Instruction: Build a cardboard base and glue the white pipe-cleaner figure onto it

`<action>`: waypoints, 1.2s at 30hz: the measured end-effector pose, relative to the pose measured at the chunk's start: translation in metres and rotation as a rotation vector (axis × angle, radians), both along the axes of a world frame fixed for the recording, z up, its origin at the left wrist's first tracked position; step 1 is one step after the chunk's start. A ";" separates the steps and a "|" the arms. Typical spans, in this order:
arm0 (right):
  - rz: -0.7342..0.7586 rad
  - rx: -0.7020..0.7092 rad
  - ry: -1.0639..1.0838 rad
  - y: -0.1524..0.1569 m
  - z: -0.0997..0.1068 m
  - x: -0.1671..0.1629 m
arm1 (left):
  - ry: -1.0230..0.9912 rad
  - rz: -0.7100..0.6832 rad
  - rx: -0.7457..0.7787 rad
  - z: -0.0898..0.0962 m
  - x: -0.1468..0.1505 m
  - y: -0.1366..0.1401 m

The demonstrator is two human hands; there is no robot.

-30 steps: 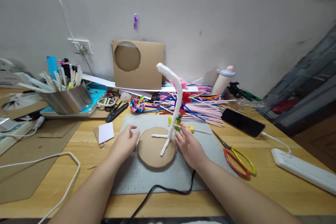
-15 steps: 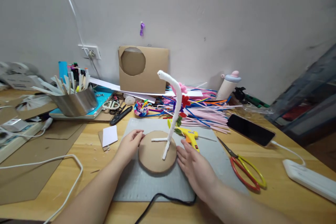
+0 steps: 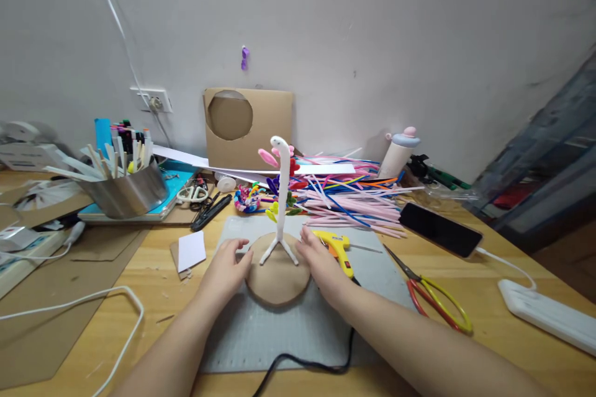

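A round cardboard disc lies on a grey mat, with a white fuzzy pipe-cleaner stem standing up from it on splayed legs. The stem curves over at its top. Around it show pink, red, purple, yellow and green pipe-cleaner pieces, partly hidden behind the stem. My left hand is at the disc's left edge, fingers apart, its thumb close to the rim. On the opposite side my right hand has its fingers extended along the right edge, by the stem's leg. Neither hand wraps round anything.
A yellow glue gun lies just beyond my right hand, its black cord crossing the mat. Scissors and a phone lie to the right. Pipe cleaners are piled behind; a metal tub of sticks stands left.
The disc has turned, so the stem now faces me with its two legs spread. My right hand has moved left and away from me along the edge. The view has shifted slightly.
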State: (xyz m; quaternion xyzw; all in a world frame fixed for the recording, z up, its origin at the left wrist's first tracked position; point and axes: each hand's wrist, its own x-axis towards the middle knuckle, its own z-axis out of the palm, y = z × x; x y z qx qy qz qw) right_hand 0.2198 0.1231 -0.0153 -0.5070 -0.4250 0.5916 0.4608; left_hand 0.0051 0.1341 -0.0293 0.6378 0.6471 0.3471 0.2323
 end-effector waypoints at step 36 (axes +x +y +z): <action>0.404 0.391 -0.833 -0.024 0.007 0.085 | 0.066 -0.174 0.016 0.002 0.015 -0.009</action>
